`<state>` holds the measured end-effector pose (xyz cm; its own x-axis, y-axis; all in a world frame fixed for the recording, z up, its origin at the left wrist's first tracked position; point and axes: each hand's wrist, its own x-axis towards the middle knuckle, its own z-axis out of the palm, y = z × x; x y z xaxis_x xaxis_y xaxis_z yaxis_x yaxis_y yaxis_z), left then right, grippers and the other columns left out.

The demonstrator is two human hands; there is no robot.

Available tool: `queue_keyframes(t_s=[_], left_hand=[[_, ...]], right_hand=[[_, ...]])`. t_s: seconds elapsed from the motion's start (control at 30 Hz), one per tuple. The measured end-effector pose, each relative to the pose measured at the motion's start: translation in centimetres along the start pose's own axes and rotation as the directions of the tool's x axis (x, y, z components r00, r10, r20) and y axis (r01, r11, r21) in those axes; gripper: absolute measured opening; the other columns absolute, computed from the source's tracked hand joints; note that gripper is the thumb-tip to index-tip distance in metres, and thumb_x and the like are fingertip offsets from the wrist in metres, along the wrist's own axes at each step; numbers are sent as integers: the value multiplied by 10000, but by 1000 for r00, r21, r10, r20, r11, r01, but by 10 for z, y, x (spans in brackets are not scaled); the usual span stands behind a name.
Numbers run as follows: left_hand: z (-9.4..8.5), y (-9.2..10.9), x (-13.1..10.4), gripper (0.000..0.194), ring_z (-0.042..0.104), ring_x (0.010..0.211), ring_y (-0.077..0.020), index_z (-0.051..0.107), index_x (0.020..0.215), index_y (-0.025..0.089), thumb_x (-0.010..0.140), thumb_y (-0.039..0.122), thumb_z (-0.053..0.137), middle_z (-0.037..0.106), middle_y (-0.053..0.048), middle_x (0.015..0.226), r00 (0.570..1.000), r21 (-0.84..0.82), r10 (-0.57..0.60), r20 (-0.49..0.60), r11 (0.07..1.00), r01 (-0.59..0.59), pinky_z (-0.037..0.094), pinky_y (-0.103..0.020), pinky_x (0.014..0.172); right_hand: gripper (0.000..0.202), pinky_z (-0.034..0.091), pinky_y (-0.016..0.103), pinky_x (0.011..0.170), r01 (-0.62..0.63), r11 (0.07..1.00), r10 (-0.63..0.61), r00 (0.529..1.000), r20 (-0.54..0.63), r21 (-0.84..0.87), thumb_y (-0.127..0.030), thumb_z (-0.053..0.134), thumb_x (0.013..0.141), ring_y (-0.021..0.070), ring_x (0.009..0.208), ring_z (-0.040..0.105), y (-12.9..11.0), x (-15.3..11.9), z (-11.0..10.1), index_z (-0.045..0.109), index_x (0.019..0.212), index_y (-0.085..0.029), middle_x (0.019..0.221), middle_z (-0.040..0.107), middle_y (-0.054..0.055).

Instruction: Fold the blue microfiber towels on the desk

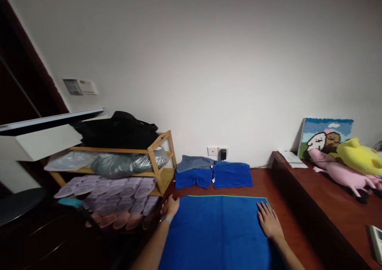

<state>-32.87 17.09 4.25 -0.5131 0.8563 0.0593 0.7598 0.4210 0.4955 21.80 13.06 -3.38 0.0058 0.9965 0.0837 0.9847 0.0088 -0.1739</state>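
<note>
A large blue cloth (221, 232) with a yellow-green edge lies spread out on the reddish-brown wooden table (288, 218). At its far left corner is my left hand (170, 207), fingers apart and slightly bent, with nothing seen in it. My right hand (270, 220) rests flat near the far right corner, fingers spread on the cloth. Beyond the far edge lie two folded blue cloths, one on the left (193, 178) and one on the right (232, 175). A grey-blue cloth (195, 163) sits behind the left one.
On the left stands a wooden rack (162, 178) with a black bag (119, 131) and rows of purple slippers (119, 187). A raised surface (331, 194) on the right bears a pink plush toy (340, 168) and a yellow one (358, 156). A black plug (223, 154) is in the wall.
</note>
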Motion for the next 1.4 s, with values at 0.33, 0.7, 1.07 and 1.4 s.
queue_keyframes(t_s=[0.33,0.7,1.07,1.4], left_hand=[[4,9,20,377,667,1209,-231,722,1138,208,836,108,521,734,-89,1265,957,-102,263,-119,956,-275,487,-372,1084],[42,-24,-11,485,434,1474,-266,606,1415,268,995,405,407,536,-54,1560,843,186,536,44,825,-534,326,-479,1228],[53,-35,-23,550,334,1531,-240,467,1528,288,1034,478,319,425,-41,1636,855,247,515,62,822,-513,229,-476,1258],[40,-25,-31,531,363,1516,-248,500,1507,293,1021,456,363,447,-45,1623,862,229,504,55,834,-502,248,-478,1250]], right_hand=[[644,209,426,1260,-9,1000,9,1000,-11,-15,-517,199,1016,222,1547,256,-5,-4,-10,396,1577,-269,1656,350,5],[618,187,466,1260,-64,996,67,996,56,-58,-467,197,1018,228,1549,246,-15,15,-30,390,1578,-289,1666,333,-2],[612,94,551,1264,-111,988,120,989,87,-106,-502,149,1030,213,1576,140,4,13,-16,217,1623,-363,1703,211,-43],[600,142,609,1243,-145,978,163,980,112,-152,-446,223,1015,242,1563,198,-2,20,-30,297,1603,-355,1687,273,-25]])
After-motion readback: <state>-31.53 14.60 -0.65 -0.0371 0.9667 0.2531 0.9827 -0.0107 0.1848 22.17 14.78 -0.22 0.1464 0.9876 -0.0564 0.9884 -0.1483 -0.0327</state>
